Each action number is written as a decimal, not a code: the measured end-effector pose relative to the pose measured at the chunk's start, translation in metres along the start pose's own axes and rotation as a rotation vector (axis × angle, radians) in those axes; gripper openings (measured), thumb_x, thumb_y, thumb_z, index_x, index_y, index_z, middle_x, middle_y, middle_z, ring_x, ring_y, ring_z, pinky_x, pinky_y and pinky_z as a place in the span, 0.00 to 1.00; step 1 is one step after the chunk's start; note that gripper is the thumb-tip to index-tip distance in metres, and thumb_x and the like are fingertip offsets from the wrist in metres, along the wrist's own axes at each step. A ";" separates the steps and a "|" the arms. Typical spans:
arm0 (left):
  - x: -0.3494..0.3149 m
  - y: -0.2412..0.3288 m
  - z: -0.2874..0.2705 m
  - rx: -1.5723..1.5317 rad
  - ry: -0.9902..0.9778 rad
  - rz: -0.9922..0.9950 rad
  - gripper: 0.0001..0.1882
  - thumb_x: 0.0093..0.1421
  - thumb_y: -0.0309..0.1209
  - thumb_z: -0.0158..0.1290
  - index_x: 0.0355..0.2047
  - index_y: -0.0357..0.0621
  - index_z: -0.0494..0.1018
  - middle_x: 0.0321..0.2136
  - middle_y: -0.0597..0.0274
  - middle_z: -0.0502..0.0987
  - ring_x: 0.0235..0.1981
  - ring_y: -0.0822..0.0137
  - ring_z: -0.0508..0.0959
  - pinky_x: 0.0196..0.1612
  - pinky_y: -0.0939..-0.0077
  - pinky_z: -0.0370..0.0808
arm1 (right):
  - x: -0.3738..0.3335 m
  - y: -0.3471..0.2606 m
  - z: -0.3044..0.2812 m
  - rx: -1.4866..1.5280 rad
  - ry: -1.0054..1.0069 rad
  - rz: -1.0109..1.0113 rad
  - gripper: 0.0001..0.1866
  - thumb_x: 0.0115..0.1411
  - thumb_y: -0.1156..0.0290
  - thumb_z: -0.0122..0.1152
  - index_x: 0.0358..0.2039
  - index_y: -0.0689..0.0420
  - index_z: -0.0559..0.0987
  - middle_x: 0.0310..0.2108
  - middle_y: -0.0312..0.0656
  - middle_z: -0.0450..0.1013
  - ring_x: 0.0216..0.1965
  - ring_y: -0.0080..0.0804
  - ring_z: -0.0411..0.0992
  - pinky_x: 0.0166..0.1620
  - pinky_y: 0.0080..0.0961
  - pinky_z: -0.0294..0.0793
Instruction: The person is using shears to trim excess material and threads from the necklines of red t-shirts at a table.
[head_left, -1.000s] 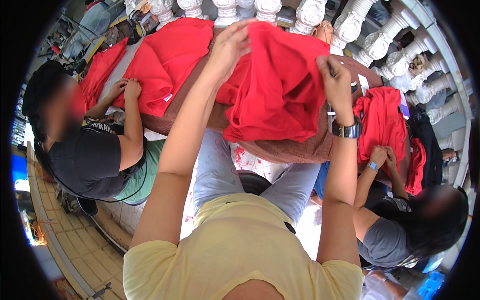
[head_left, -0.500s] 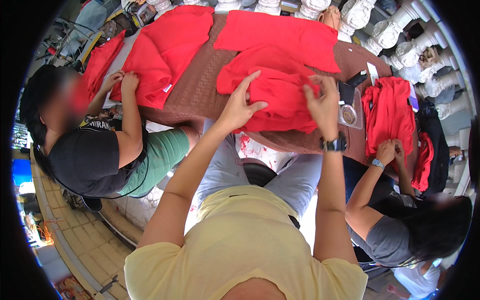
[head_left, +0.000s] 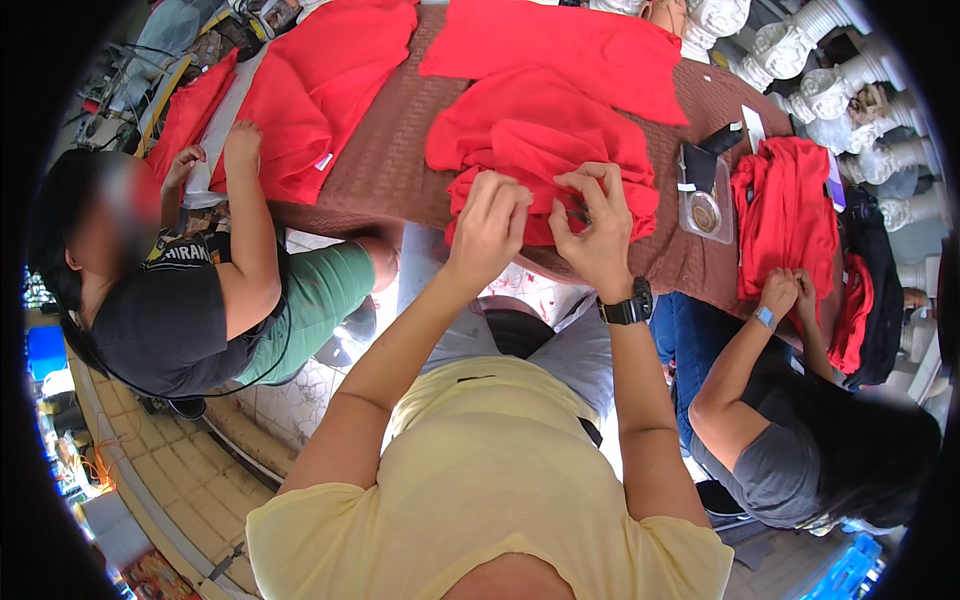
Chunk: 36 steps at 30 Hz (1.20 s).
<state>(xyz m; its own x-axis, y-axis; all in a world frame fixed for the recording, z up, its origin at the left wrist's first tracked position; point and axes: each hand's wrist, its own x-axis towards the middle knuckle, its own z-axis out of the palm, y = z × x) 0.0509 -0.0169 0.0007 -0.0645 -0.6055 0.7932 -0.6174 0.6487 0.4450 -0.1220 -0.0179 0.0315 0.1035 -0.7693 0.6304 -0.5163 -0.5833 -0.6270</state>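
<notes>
A bunched heap of red cloth (head_left: 545, 120) lies at the near edge of the table in front of me. My left hand (head_left: 490, 225) is over the cloth's near edge, its fingers and thumb drawn together in a pinch. What sits between those fingertips is too small to make out. My right hand (head_left: 600, 225), with a black watch (head_left: 628, 303) at the wrist, is just to the right of it. Its fingers are curled, with a gap between thumb and forefinger, over the same cloth. The cloth's lower folds are partly hidden behind both hands.
A brown patterned cover (head_left: 375, 150) lies over the table. Flat red cloth (head_left: 560, 45) spreads beyond the heap. A clear plastic box (head_left: 706, 215) stands to the right. People at left (head_left: 170, 290) and right (head_left: 790, 450) handle other red cloths. White balusters (head_left: 780, 50) line the back.
Both my hands have come closer together and down to the cloth's near edge. The left fingers have closed from a spread grip. The heap looks rearranged, and the left person's hands have drawn apart.
</notes>
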 end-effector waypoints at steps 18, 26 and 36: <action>0.020 -0.043 0.028 -0.897 -0.104 -0.781 0.03 0.70 0.24 0.50 0.39 0.37 0.70 0.40 0.53 0.81 0.38 0.70 0.82 0.42 0.78 0.80 | 0.010 0.052 0.009 0.028 -0.100 0.023 0.18 0.49 0.84 0.62 0.42 0.56 0.78 0.46 0.40 0.72 0.37 0.43 0.77 0.37 0.33 0.76; 0.008 -0.028 -0.007 -0.790 -0.243 -0.619 0.07 0.67 0.23 0.55 0.42 0.37 0.69 0.36 0.58 0.75 0.33 0.70 0.79 0.39 0.75 0.77 | 0.017 0.041 0.006 -0.057 -0.120 0.035 0.17 0.50 0.86 0.60 0.41 0.58 0.78 0.45 0.41 0.73 0.39 0.44 0.77 0.38 0.33 0.76; 0.044 -0.039 0.025 -0.254 -0.240 -0.302 0.06 0.60 0.17 0.56 0.38 0.36 0.76 0.33 0.54 0.78 0.33 0.63 0.80 0.38 0.73 0.77 | 0.022 0.032 0.009 -0.150 -0.130 0.082 0.16 0.50 0.86 0.59 0.40 0.58 0.78 0.43 0.41 0.74 0.35 0.43 0.77 0.36 0.35 0.75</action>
<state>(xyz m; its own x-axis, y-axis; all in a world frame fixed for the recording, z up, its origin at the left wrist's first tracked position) 0.0519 -0.0802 0.0077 -0.1093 -0.8552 0.5067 -0.4271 0.5007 0.7530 -0.1286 -0.0554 0.0213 0.1598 -0.8453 0.5098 -0.6471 -0.4797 -0.5925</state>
